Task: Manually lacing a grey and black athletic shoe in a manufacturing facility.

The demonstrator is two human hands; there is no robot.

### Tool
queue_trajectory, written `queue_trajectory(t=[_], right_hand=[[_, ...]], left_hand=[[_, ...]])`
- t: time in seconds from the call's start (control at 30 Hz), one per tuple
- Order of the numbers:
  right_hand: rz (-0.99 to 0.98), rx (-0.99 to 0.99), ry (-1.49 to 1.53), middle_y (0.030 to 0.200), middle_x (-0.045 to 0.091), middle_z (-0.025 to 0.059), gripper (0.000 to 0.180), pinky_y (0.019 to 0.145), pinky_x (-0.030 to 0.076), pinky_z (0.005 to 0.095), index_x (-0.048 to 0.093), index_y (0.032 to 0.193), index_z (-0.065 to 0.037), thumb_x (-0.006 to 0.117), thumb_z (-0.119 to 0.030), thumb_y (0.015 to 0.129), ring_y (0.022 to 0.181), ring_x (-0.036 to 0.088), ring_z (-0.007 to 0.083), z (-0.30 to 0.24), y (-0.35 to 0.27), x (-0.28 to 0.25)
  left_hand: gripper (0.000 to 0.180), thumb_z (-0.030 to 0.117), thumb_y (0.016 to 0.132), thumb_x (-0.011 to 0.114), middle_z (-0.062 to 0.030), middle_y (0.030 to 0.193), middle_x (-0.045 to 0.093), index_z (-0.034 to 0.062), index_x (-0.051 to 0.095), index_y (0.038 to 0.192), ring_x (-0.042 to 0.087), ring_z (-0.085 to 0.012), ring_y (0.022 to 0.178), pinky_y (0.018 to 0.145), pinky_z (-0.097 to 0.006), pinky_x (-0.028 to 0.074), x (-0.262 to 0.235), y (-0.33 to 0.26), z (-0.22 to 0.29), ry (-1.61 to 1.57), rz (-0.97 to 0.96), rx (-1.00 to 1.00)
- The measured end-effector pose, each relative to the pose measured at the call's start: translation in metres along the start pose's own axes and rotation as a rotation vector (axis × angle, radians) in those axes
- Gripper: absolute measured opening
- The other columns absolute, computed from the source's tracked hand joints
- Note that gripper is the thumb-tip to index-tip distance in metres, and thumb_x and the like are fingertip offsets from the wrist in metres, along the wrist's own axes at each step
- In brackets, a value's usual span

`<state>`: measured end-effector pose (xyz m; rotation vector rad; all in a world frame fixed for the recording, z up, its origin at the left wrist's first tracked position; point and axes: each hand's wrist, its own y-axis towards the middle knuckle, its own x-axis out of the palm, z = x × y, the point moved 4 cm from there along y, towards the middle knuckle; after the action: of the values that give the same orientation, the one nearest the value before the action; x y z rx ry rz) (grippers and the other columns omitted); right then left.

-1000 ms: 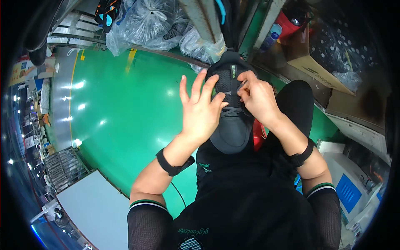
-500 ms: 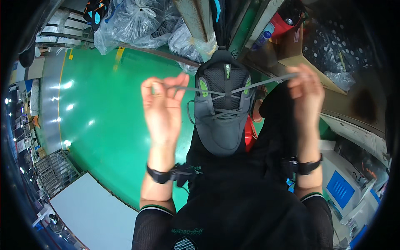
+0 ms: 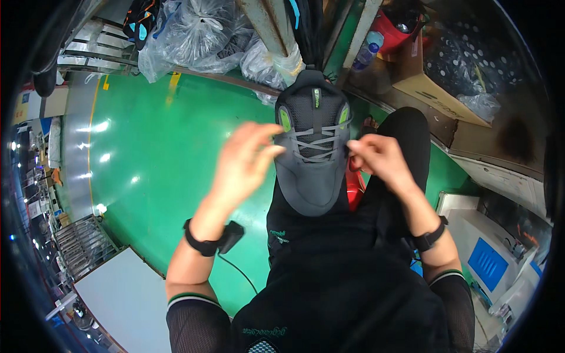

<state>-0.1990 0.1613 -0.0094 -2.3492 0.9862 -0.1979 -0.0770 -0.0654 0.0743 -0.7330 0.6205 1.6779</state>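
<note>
A dark grey sneaker (image 3: 312, 182) rests on my lap, toe toward me, with a padded black tongue and green accents by the top eyelets. Its grey shoelace (image 3: 318, 148) criss-crosses the tongue in several rows. Beside the shoe's left edge is my left hand (image 3: 247, 159), slightly blurred, with thumb and forefinger apart and no lace visible between them. My right hand (image 3: 379, 160) is at the opposite edge, its fingertips pinched together close to the eyelets. Whatever those fingertips hold, if anything, is too small to make out.
Clear plastic bags (image 3: 203, 35) fill a rack beyond the shoe. At the far right stands an open cardboard box (image 3: 435, 97) beside a red container (image 3: 397, 32) and a bottle (image 3: 369, 50). A white tabletop (image 3: 126, 300) lies at lower left, above the green floor (image 3: 159, 141).
Both hands have come inward and down from holding the lace ends stretched out wide. My left fingers have parted. The lace now sits in more crossed rows, without the taut outstretched ends.
</note>
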Motion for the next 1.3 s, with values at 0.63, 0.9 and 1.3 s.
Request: queue_trajectory(t=[0.63,0.9,1.3], right_hand=[[-0.138,-0.217,0.328,0.066,0.049,-0.0045,0.034,0.052,0.036,0.0182,0.043,0.098,-0.007,0.071,0.001,0.081,0.059,0.045,0.0019,0.049,0.037,0.031],[0.021,-0.281,0.395,0.103,0.062,0.0112,0.028,0.078,0.053,0.0305,0.054,0.118,0.001,0.057,-0.011,0.093,0.093,0.065,0.0184,0.007,-0.001,-0.057],[0.545,-0.213,-0.021,0.077,0.063,-0.0001,0.024,0.058,0.044,0.0215,0.061,0.114,-0.005,0.051,-0.015,0.096,0.062,0.052,0.0061,-0.001,-0.015,-0.151]], left_hand=[[0.009,0.008,0.082,0.061,-0.0116,0.083,0.053,0.0015,0.060,0.076,0.054,-0.0310,0.081,0.072,-0.040,0.045,0.020,0.032,0.002,0.048,-0.397,0.158],[0.005,0.001,0.083,0.060,-0.0115,0.083,0.050,0.0017,0.055,0.082,0.054,-0.0254,0.077,0.069,-0.035,0.045,0.061,-0.010,-0.007,-0.028,0.166,-0.195],[0.005,0.002,0.087,0.060,-0.0065,0.096,0.053,0.0026,0.063,0.092,0.057,-0.0155,0.080,0.066,-0.028,0.048,0.052,-0.022,-0.019,-0.220,0.170,-0.037]])
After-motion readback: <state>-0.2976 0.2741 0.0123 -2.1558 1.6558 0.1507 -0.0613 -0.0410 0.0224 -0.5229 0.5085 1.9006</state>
